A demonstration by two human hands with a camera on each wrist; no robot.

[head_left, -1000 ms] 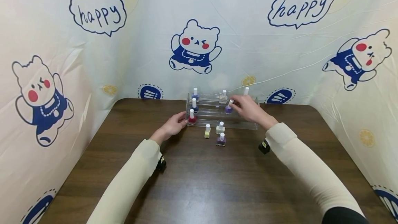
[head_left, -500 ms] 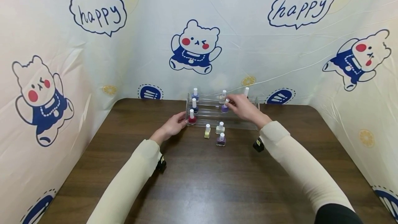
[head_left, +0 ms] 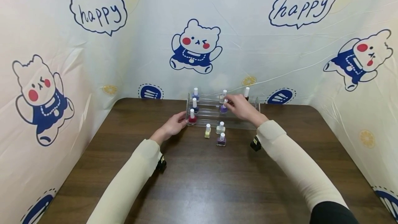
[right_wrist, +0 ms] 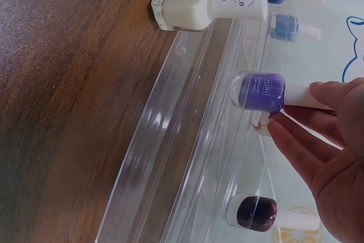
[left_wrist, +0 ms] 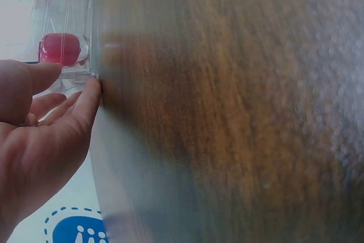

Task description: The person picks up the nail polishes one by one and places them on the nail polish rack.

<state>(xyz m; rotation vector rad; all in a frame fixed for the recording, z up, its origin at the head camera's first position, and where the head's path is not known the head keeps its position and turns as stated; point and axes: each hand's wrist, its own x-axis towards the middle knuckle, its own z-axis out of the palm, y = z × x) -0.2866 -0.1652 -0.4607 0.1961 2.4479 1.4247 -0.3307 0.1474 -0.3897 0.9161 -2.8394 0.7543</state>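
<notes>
A clear tiered rack (head_left: 208,112) stands at the far side of the table with nail polish bottles on its tiers. My right hand (head_left: 244,108) pinches the white cap of a purple nail polish bottle (right_wrist: 263,91) between thumb and fingers, at the middle tier. My left hand (head_left: 172,125) touches the rack's left end with nearly straight fingers. Beside its thumb, a red nail polish bottle (left_wrist: 60,49) sits on the lowest tier. Behind that stand a dark blue bottle (head_left: 195,105) and a lighter blue bottle (head_left: 195,96). A pale bottle (head_left: 223,96) is on the top tier.
In front of the rack, a yellow bottle (head_left: 207,132), a whitish bottle (head_left: 220,129) and a dark purple bottle (head_left: 221,141) stand on the wooden table (head_left: 199,182). A very dark bottle (right_wrist: 257,213) is at the rack's right. A printed cloth (head_left: 248,51) hangs behind.
My right hand has moved a little left along the middle tier, carrying the purple nail polish bottle. The left hand stays at the rack's left end.
</notes>
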